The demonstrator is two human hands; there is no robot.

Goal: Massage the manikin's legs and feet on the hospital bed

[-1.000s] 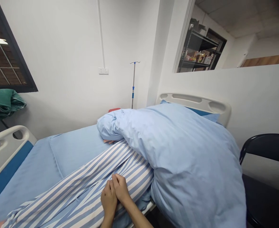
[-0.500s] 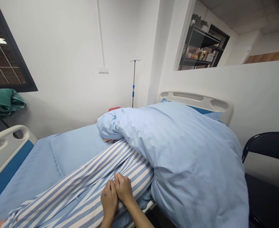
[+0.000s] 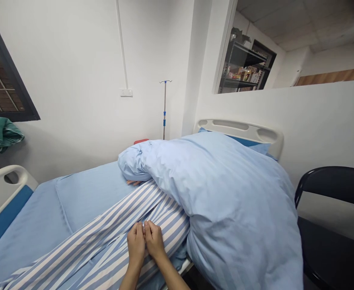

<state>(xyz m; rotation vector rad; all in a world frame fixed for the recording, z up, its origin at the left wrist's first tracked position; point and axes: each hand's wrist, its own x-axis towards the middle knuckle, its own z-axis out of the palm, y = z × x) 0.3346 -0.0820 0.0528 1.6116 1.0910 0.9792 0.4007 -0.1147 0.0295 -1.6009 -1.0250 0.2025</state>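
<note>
My left hand [image 3: 136, 241] and my right hand [image 3: 153, 238] are side by side over the upper legs of the blue-and-white striped trousers [image 3: 104, 237]. Both are closed, with the fingers curled under and the thumbs close together. Their undersides are hidden, so I cannot tell whether cloth is caught in them. Someone or a body-like figure wears the trousers and lies along the bed. A light blue quilt [image 3: 225, 193] is heaped over its upper part. Fingers [image 3: 134, 182] of another hand, not mine, show under the quilt's far edge.
The bed has a blue sheet [image 3: 86, 189], a footboard [image 3: 5, 197] at left and a headboard [image 3: 243, 127] at right. Behind it stands an IV pole [image 3: 165, 104]. A black folding chair [image 3: 336, 225] is at the right, and green cloth [image 3: 2, 135] hangs at the far left.
The view has shifted slightly to the right. My hands have moved a little farther up over the striped legs, their knuckles now nearly level. The quilt and the legs look unchanged.
</note>
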